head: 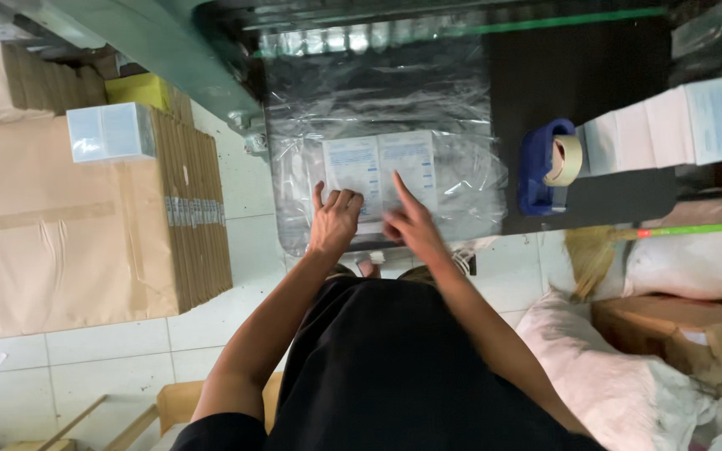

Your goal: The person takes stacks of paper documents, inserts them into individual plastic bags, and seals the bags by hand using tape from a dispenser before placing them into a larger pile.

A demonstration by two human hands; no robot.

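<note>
Two small white-and-blue printed boxes (380, 169) lie side by side inside a clear plastic bag (453, 159) on a dark work surface (578, 75). My left hand (334, 220) rests flat on the near edge of the left box, fingers spread. My right hand (411, 219) is blurred; its index finger points up onto the right box, touching it through the plastic. Neither hand grips anything.
A blue tape dispenser (542, 167) with a beige roll sits right of the bag. A stack of white boxes (678, 125) lies further right. Large cardboard cartons (68, 225) stand at left, one topped by a small clear-wrapped box (110, 131). Sacks (620, 376) and a broom (628, 238) lie at lower right.
</note>
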